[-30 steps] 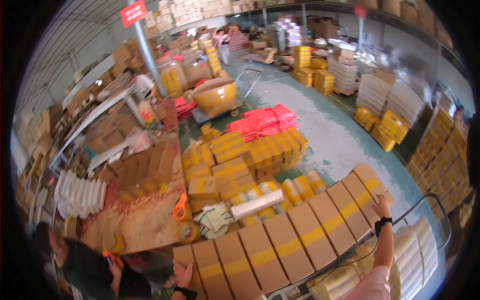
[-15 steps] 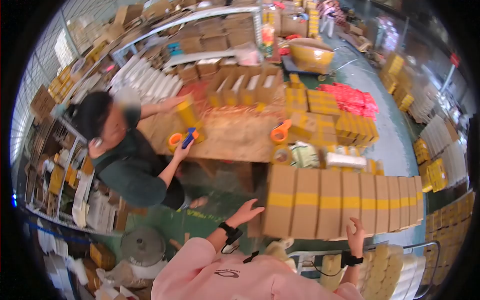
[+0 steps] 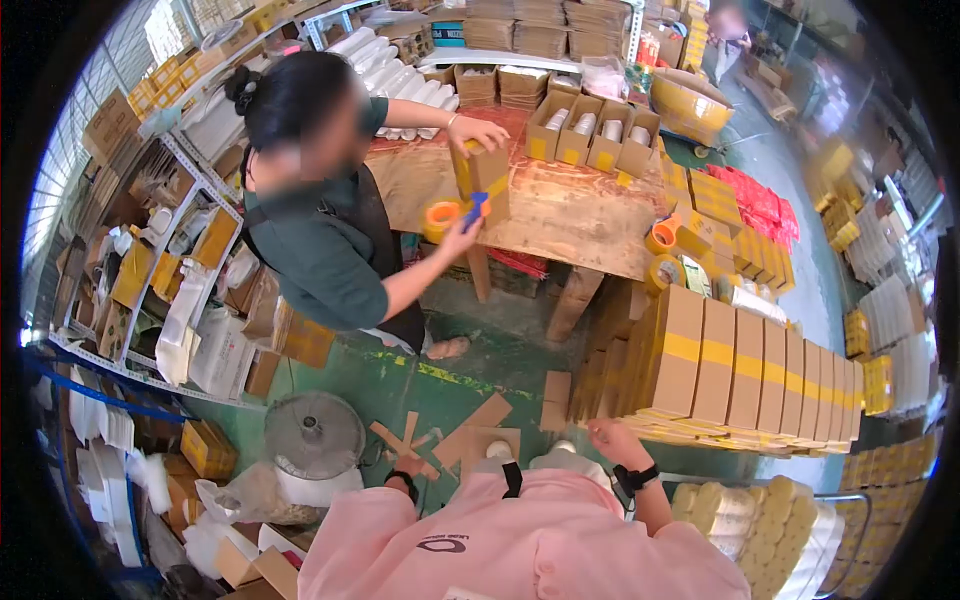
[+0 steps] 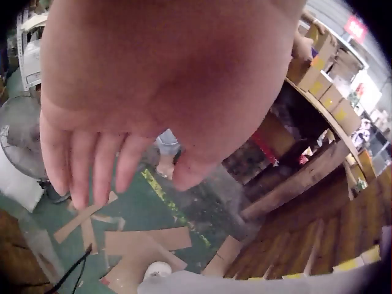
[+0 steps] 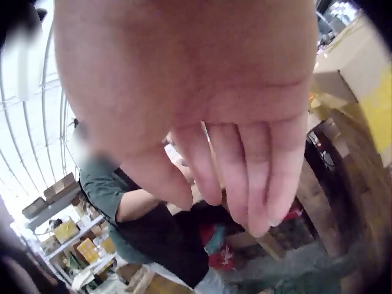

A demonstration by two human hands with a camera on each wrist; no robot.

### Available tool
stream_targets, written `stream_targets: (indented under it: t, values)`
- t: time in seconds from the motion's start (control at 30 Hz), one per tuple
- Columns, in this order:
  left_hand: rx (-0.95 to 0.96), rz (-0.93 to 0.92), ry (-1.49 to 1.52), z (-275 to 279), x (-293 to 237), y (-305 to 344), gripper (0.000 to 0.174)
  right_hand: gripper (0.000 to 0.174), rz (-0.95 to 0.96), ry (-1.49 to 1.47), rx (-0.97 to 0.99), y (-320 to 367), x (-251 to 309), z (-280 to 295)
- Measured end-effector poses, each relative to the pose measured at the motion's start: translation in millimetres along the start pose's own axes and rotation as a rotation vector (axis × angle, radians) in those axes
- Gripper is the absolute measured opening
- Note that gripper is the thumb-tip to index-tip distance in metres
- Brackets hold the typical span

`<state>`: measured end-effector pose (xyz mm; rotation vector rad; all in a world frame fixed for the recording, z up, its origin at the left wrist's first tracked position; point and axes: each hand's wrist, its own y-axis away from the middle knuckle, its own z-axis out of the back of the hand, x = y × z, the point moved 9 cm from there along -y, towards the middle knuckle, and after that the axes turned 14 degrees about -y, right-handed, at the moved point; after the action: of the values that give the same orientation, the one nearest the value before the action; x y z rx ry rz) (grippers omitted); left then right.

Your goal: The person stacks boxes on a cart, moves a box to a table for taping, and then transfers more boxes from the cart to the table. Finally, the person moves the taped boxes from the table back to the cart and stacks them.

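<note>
My left hand [image 3: 408, 464] hangs low by my side over the floor; in the left wrist view its fingers [image 4: 110, 159] are loosely extended and hold nothing. Beside the near left end of the box stack, my right hand [image 3: 618, 446] hangs with relaxed fingers [image 5: 245, 171], also holding nothing. The stack is a row of brown cartons [image 3: 690, 345] sealed with yellow tape, standing side by side. Across from me a person in a dark green shirt [image 3: 320, 270] steadies a carton [image 3: 488, 185] on the wooden table [image 3: 570, 225] and grips a blue-and-orange tape dispenser [image 3: 475, 212].
Open cartons [image 3: 590, 135] with white rolls inside stand at the table's back. A grey fan [image 3: 314, 437] and cardboard strips [image 3: 480, 420] lie on the green floor [image 3: 350, 365]. Loaded shelves [image 3: 170, 270] run along the left; wrapped cream-coloured rolls [image 3: 770, 520] are at my right.
My hands have come away from the ends of the carton row and dropped toward my sides. The view has swung left and down, bringing the other person and the floor into sight.
</note>
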<state>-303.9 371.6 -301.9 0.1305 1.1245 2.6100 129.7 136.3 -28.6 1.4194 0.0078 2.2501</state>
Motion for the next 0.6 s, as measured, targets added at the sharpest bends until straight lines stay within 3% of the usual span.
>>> stream_targets:
  t: [0.03, 0.1, 0.17, 0.27, 0.33, 0.43, 0.53, 0.57, 0.6]
  values:
    - [0.116, 0.033, -0.002, -25, 20, -9, 0.053, 0.027, -0.014, 0.096, 0.045, -1, -14, -8]
    - [0.184, -0.096, 0.115, -41, 20, 10, 0.047, 0.026, -0.045, 0.227, 0.063, -1, -58, -19]
    - [0.144, -0.22, 0.065, -64, 24, -3, 0.049, 0.024, -0.074, 0.29, 0.002, 1, -131, -32]
    - [0.05, -0.277, -0.148, -74, 1, 1, 0.05, 0.027, -0.256, 0.337, 0.103, 20, -313, -73]
    - [0.02, -0.149, -0.003, -61, -20, 8, 0.05, 0.035, -0.489, 0.362, 0.051, 51, -399, -94]
    - [0.075, -0.155, 0.047, -29, -65, 26, 0.05, 0.031, -0.603, 0.438, 0.342, 79, -383, -107]
    - [-0.014, -0.462, 0.024, -6, -110, 31, 0.049, 0.031, -0.574, 0.336, -0.009, 70, -321, -81]
    - [-0.015, -0.429, 0.074, -10, -109, 25, 0.048, 0.03, -0.529, 0.38, -0.001, 64, -315, -84]
    - [-0.017, -0.396, 0.123, -23, -105, 8, 0.047, 0.03, -0.51, 0.462, 0.126, 60, -313, -94]
